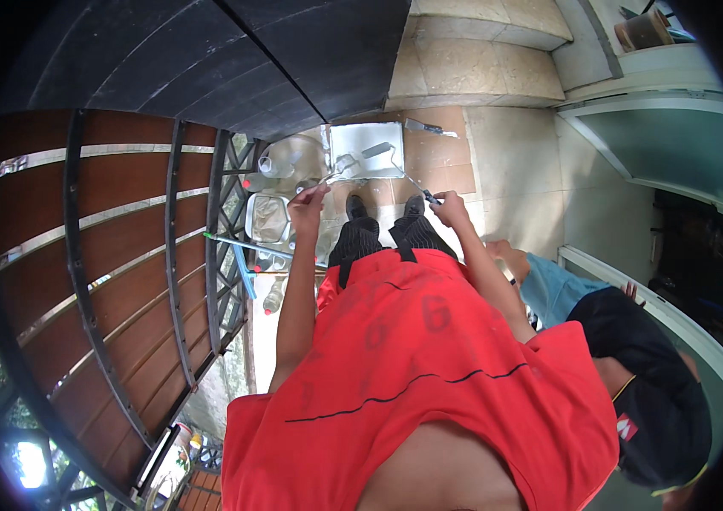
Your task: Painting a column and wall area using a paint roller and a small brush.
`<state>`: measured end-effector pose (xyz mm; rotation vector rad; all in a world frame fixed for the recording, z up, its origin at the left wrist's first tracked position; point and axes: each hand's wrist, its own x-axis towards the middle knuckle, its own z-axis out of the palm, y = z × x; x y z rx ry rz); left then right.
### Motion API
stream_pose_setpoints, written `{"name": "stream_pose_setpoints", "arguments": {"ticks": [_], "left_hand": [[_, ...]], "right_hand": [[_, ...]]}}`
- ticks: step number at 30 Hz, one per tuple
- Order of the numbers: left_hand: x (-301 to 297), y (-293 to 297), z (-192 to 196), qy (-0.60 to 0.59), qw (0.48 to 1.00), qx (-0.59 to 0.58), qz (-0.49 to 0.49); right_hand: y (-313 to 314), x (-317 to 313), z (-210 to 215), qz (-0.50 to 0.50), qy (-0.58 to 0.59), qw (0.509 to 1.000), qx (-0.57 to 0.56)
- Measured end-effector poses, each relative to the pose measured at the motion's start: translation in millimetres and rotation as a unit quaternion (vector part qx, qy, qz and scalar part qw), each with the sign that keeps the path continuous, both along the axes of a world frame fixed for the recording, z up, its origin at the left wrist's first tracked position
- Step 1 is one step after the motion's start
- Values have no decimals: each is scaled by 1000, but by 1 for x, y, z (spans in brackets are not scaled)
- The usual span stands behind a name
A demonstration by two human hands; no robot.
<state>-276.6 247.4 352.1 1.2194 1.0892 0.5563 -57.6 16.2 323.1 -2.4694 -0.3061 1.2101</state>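
Rollers: the left hand (308,204) grips one small roller (346,162) by its thin wire handle, and the right hand (449,206) is closed round the handle of another (378,151), both heads over the white tray (367,172) on the tiles. Each looks light and stiff, its nap soft and likely wet; best held at the handle.

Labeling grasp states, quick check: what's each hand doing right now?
Left hand: closed on the thin handle of a small paint roller.
Right hand: closed on the handle of a second roller.
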Motion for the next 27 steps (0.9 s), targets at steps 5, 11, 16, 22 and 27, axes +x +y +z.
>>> {"name": "stream_pose_setpoints", "arguments": {"ticks": [5,11,16,22,27], "left_hand": [[36,-1,23,-64,998,-6,-27],[39,-6,-17,69,959,273,-1],[49,-24,-14,20,993,115,16],[77,-21,9,112,987,113,-38],[82,-19,1,63,995,70,-16]], "right_hand": [[5,9,-6,53,-74,996,20],[-11,18,-31,151,-183,969,75],[-19,23,-34,123,-23,992,7],[-12,38,-35,64,0,998,30],[-13,48,27,65,1,996,55]]}}
